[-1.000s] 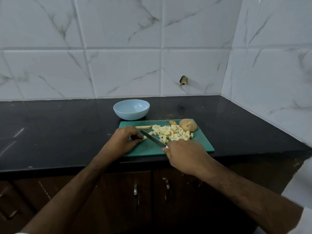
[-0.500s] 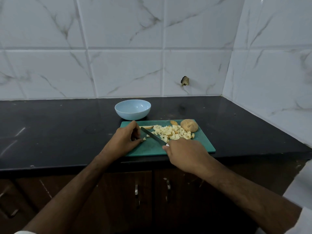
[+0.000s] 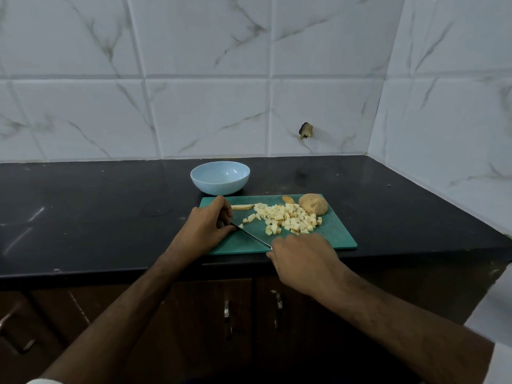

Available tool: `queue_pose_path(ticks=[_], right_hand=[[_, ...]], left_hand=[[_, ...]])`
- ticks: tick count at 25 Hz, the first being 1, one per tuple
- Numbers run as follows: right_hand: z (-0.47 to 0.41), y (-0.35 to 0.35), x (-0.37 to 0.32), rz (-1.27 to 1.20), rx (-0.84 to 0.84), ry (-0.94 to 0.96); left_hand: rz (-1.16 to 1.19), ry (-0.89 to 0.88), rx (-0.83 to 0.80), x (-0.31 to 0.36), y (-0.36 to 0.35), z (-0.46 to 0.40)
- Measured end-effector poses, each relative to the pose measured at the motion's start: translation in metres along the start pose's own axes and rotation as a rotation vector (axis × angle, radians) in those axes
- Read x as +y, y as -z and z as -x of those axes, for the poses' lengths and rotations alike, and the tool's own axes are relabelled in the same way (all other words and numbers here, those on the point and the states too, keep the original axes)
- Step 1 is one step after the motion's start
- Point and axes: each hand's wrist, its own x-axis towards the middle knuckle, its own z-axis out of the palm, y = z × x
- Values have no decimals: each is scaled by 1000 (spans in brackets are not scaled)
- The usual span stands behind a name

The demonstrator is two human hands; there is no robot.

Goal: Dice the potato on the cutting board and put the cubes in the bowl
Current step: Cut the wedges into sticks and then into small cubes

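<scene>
Green rectangular plastic cutting board (image 3: 336,239), black tabletop (image 3: 97,217): pale potato cubes (image 3: 288,218); right hand (image 3: 303,259) grips steel knife (image 3: 250,235); left hand (image 3: 206,227) curled at blade tip, contents hidden; pale-blue round bowl (image 3: 220,177) behind.

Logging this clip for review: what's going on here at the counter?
A person is dicing potato on a green cutting board. The right hand holds a knife, its blade angled toward the left hand, whose fingers curl near the tip. A pile of cubes and an uncut potato piece sit on the board. The blue bowl behind looks empty.
</scene>
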Motion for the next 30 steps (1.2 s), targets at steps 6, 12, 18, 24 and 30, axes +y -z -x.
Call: queue_pose_path(ticks=[6, 12, 18, 24, 30], right_hand=[[-4, 15, 36, -57, -68, -92], [-7, -4, 15, -329, -182, -50], [-21, -5, 28, -302, -152, -199], [-22, -14, 47, -272, -123, -265], [-35, -15, 53, -304, -115, -266]], left_hand=[[38, 78, -1, -5, -4, -3], [-84, 74, 24, -23, -6, -14], [-354, 122, -193, -17, -10, -41], [-331, 208, -210, -13, -15, -58], [-174, 427, -228, -11, -8, -59]])
